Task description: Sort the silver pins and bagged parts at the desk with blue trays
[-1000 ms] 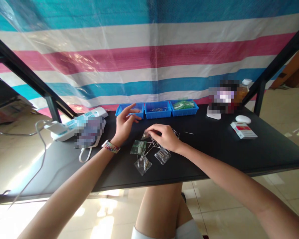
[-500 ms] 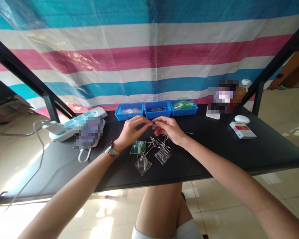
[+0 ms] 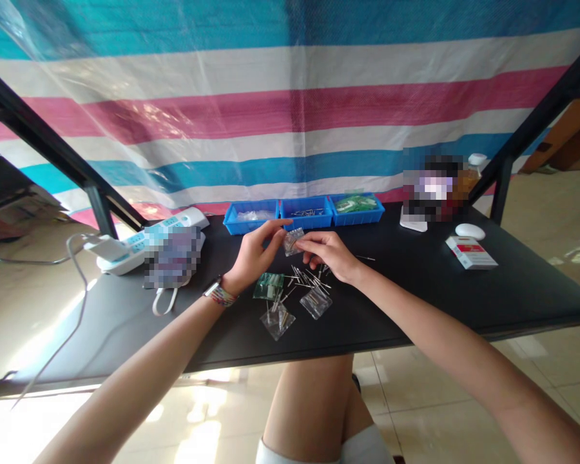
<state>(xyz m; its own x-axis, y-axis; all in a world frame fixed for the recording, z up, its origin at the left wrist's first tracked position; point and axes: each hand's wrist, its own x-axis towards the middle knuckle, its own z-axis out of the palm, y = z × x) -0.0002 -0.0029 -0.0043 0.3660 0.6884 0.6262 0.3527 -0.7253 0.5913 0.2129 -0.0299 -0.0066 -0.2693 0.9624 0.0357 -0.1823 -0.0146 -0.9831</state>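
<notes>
Both hands hover over the black table [image 3: 415,290], just in front of the blue bins. Between them is a small clear plastic bag [image 3: 293,240]; my left hand [image 3: 254,254] pinches its left side with thumb and fingers, and my right hand [image 3: 329,253] pinches its right edge. Below the hands lie several loose metal pins [image 3: 305,277], a small green circuit board [image 3: 269,285] and two more clear bags with pins, one bag [image 3: 277,319] nearer me and the other bag [image 3: 315,301] to its right.
Three blue bins [image 3: 303,214] stand in a row at the table's back edge. A white power strip [image 3: 140,243] with cable lies at the left. At the right are a red and white box [image 3: 470,252] and a white mouse [image 3: 470,231]. A striped tarp hangs behind.
My right hand left the pin pile and rose toward my left hand. Both hands met above the pins, and a small clear bag now shows between them.
</notes>
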